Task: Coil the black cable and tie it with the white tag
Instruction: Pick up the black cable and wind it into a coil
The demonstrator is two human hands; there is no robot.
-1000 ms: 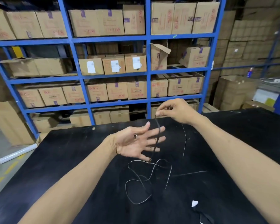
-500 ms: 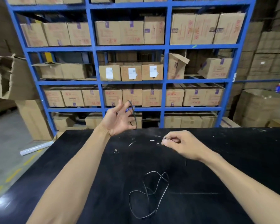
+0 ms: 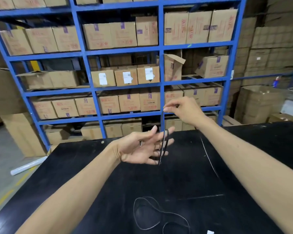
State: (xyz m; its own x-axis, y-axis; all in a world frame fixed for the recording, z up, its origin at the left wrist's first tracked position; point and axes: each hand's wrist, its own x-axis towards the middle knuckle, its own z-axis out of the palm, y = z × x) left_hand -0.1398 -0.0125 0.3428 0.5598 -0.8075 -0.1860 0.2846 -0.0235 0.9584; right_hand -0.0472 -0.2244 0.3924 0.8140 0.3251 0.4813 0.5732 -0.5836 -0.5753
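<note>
Thin black cable (image 3: 162, 141), flexible and cord-like, pinched at its upper end between thumb and forefinger of the right hand (image 3: 184, 112), which is closed on it. From there it drops as a narrow, taut double strand across the spread fingers of the left hand (image 3: 142, 149), palm up, fingers apart and not gripping; a few turns appear to lie around those fingers, though the wrapping is partly blurred. Below both hands, toward the viewer, the slack remainder lies in loose, irregular oval loops (image 3: 159, 215) on the matte black worktop (image 3: 91, 174), whose flat surface shows faint pale scratches and specks. A further fine strand (image 3: 209, 159) runs under the right forearm. A small white tag (image 3: 210, 232), flat and paper-like, rests at the near edge, just beside the loops. Beyond the hands stands a blue painted steel rack (image 3: 161, 49) holding rectangular brown corrugated cartons (image 3: 123, 35), some bearing white labels.
</note>
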